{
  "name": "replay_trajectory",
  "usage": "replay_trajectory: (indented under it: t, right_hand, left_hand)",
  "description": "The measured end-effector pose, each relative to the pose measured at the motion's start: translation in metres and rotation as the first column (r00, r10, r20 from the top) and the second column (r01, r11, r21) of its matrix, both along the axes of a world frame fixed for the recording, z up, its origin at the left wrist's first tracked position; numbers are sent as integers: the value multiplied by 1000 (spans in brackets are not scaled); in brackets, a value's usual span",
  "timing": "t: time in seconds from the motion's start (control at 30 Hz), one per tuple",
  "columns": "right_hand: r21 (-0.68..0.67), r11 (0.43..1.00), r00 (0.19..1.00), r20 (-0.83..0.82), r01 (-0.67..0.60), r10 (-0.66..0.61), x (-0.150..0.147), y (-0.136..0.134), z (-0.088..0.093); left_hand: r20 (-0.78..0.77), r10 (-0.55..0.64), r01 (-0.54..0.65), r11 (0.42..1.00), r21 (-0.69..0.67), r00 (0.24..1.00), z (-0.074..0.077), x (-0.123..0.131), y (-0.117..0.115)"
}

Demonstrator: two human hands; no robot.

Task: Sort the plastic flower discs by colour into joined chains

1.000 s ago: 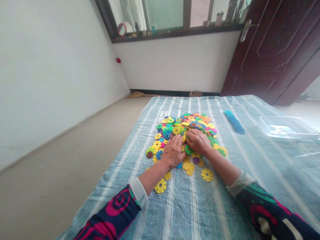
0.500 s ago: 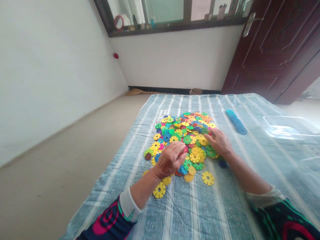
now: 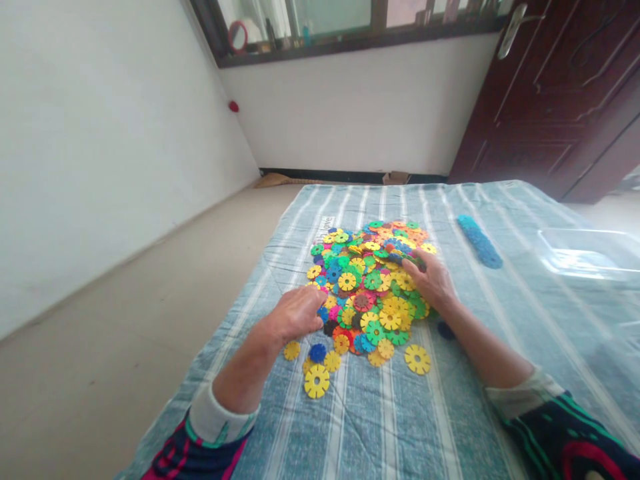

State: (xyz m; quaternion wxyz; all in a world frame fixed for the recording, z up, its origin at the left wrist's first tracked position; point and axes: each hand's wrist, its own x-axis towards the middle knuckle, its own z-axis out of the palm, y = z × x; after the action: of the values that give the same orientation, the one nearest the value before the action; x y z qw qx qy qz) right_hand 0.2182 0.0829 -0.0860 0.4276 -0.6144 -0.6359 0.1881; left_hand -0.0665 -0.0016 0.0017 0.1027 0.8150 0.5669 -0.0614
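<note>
Discs (image 3: pixel 371 275) heaped on the cloth (image 3: pixel 410 427) between left hand (image 3: pixel 295 312) and right hand (image 3: pixel 434 281) (whether either grips any cannot be told) are best parted lightly, so that none are scattered.

The hands (image 3: pixel 295 312) hid part of the disc pile (image 3: pixel 373 280); the lower edge cropped both sleeves (image 3: pixel 200 447), the right edge the box (image 3: pixel 600 253).

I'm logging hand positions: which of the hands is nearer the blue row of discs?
Right. The right hand is at the right side of the disc pile, left of the blue row; the left hand is farther away, by the pile's left edge.
</note>
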Motion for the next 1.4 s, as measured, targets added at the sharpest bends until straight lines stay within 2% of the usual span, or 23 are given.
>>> replay_trajectory:
  t: [0.13, 0.23, 0.37, 0.5, 0.63, 0.73, 0.87, 0.97, 1.07, 1.13, 1.2, 1.27, 1.4]
  right_hand:
    - [41, 999, 997, -77, -27, 30, -4, -5, 3]
    - [67, 996, 990, -121, -60, 68, -10, -5, 4]
    - [117, 988, 983, -135, -105, 120, -22, -4, 0]
    - [234, 960, 987, 8, -155, 158, -34, -10, -4]
    - [283, 927, 959, 211, -246, 190, -44, -22, 0]
    - [287, 878, 909, 286, -384, 304, -48, -31, 7]
    - [342, 771, 842, 272, -538, 467, -49, -38, 16]
    - [416, 700, 813, 242, -580, 530, -49, -41, 21]
    - [455, 649, 787, 244, -609, 567, -48, -44, 23]
    - [460, 654, 793, 239, -601, 560, -47, -45, 23]
    - [462, 700, 834, 213, -544, 508, -47, -44, 22]
    - [466, 756, 885, 177, -460, 430, -46, -42, 23]
    - [446, 831, 943, 141, -333, 302, -37, -31, 23]
  left_hand:
    - [-86, -1, -2, 1000, -29, 996, -2, -1, 5]
    - [-27, -7, 7, 1000, 2, 1000, -3, -5, 9]
    - [108, 1, 2, 999, -34, 994, -2, -4, 14]
    - [247, 12, -13, 1000, 1, 969, 2, 4, 17]
    - [368, -32, 5, 997, 74, 929, 8, 18, 18]
    - [436, -62, 4, 991, 133, 898, 13, 30, 22]
    - [533, -70, -23, 986, 166, 843, 13, 44, 36]
    - [627, -35, -96, 980, 174, 778, 4, 51, 49]
    - [716, 54, -172, 980, 94, 697, -9, 56, 55]
    - [749, 124, -190, 982, 2, 650, -15, 58, 55]
    - [759, 163, -182, 981, -60, 630, -17, 60, 52]
    - [763, 165, -159, 984, -82, 625, -19, 62, 50]
    - [783, 149, -124, 988, -92, 604, -22, 64, 49]
